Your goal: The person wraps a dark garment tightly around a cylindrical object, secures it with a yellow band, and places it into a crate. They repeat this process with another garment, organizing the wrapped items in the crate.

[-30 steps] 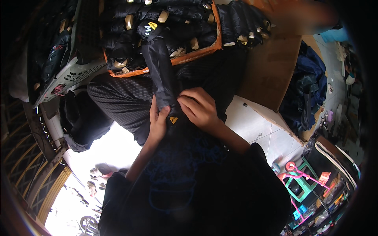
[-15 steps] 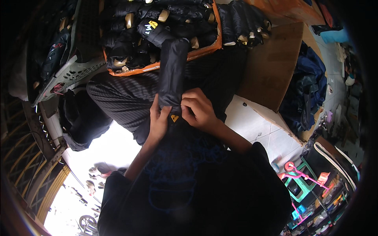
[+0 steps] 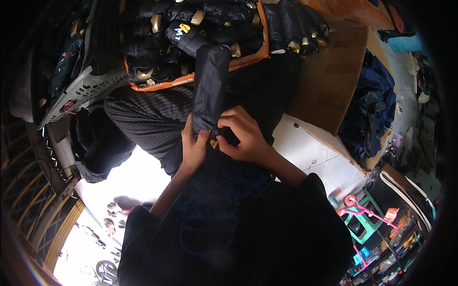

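Head view, only cam. Both hands sit mid-frame over the lap, working a black bundle point(image 3: 210, 86), a long, narrow folded or rolled piece of dark fabric w/ a small yellow tag point(image 3: 214, 143) at its near end.

Left hand point(image 3: 194, 148) is closed on the bundle's near-left edge, thumb over the front. Right hand point(image 3: 242, 136) is closed too, fingers curled onto the near-right corner just beside the tag, pinching the fabric. Hands nearly touch each other.

Change vs a second ago: the bundle's far end was leaning left and looked slimmer; half a sec ago it stood straighter; now it reaches straight away from the person, its far tip overlapping the near rim of the orange bin point(image 3: 248, 59). Hands have barely shifted, grip stays at the near end. Judgement: piece is squared up and tidy, prob. about finished being folded, tho the dark cloth hides the folds so can't be sure.

Far side: the bin is packed w/ similar black bundles point(image 3: 157, 52) w/ yellow/tan tags. Far left: grey perforated basket point(image 3: 81, 90). Right: cardboard sheet point(image 3: 329, 81), blue cloth point(image 3: 372, 105) beyond it. Striped trousers point(image 3: 143, 119) under the bundle, pale tiled floor point(image 3: 310, 148) near right.
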{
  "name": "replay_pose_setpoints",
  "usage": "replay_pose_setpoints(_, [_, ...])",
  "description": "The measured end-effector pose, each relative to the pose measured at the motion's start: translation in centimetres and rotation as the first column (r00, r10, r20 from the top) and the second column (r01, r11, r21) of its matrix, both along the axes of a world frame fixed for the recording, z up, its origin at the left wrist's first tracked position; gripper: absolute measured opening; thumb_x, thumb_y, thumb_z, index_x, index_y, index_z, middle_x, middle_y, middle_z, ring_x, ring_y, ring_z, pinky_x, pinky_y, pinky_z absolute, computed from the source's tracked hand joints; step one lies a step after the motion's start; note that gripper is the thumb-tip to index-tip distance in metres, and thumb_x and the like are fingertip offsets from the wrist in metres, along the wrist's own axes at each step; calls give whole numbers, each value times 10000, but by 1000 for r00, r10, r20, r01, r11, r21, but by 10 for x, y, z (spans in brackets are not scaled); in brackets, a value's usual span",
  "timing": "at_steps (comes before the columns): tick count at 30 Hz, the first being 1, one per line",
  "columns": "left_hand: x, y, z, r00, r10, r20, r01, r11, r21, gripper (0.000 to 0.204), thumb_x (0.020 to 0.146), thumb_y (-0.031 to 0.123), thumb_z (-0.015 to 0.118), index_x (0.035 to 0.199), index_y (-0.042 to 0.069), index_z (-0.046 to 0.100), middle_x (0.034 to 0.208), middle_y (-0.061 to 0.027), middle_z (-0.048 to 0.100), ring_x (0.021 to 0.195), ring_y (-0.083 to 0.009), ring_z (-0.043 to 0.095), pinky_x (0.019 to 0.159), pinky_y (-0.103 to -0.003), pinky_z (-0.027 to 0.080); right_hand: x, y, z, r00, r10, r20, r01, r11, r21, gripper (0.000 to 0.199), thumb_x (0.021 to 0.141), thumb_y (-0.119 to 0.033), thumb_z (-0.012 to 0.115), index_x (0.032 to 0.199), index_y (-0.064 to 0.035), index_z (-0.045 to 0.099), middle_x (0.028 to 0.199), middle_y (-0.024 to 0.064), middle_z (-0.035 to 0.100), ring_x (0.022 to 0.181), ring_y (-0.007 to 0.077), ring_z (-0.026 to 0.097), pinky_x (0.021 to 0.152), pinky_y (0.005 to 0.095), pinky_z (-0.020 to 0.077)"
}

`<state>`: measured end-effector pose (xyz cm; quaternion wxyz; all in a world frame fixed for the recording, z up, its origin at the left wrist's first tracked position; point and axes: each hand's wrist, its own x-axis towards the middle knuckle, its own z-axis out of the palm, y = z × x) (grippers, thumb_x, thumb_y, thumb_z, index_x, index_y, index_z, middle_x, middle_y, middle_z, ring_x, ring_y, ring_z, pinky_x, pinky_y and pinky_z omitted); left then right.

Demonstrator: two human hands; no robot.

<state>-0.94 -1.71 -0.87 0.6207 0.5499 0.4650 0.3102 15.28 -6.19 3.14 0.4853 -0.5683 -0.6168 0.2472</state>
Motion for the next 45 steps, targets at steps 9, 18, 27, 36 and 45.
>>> replay_pose_setpoints(9, [-8, -5, -13, 999, -27, -27, 27, 1000, 1, 561, 831, 182, 577, 1285, -119, 441, 985, -158, 632, 903, -188, 592, 819, -330, 471, 8, 6, 3, 992, 108, 68, -105, 993, -45, 221, 679, 42, 724, 826, -46, 585, 815, 66, 554, 774, 240, 543, 647, 345, 442])
replay_pose_setpoints(18, [-13, 17, -5, 911, -34, 410, 176, 933, -313, 769, 898, 549, 579, 1360, -49, 437, 1209, -126, 590, 1127, -183, 543, 990, -309, 398, 2, 7, 2, 984, 123, 132, -124, 992, 4, 210, 740, -12, 753, 851, -53, 580, 848, 70, 554, 788, 261, 548, 704, 381, 450])
replay_pose_setpoints(27, [-12, 20, 11, 930, -269, 249, 305, 945, -118, 639, 822, 136, 705, 1356, -40, 403, 1120, -91, 608, 1029, -155, 576, 918, -309, 453, 18, 13, 10, 968, 216, 126, -209, 976, -67, 216, 746, -8, 749, 832, -63, 558, 821, 55, 548, 766, 247, 552, 688, 369, 434])
replay_pose_setpoints(36, [-17, 20, 6, 957, -257, 134, 271, 958, -94, 543, 759, 88, 666, 1254, -44, 485, 900, -93, 647, 845, -146, 611, 794, -300, 489, 20, 12, 10, 963, 267, 15, -267, 963, -48, 194, 745, -3, 737, 856, -46, 584, 835, 67, 551, 780, 253, 550, 699, 375, 431])
replay_pose_setpoints(45, [-14, 16, 2, 952, -242, 189, 271, 951, -148, 622, 755, 94, 659, 1314, -70, 440, 1020, -115, 654, 935, -175, 616, 871, -304, 473, 18, -2, 2, 948, 248, 201, -242, 969, -52, 135, 805, -46, 688, 890, -37, 583, 898, 81, 544, 823, 256, 555, 724, 372, 445])
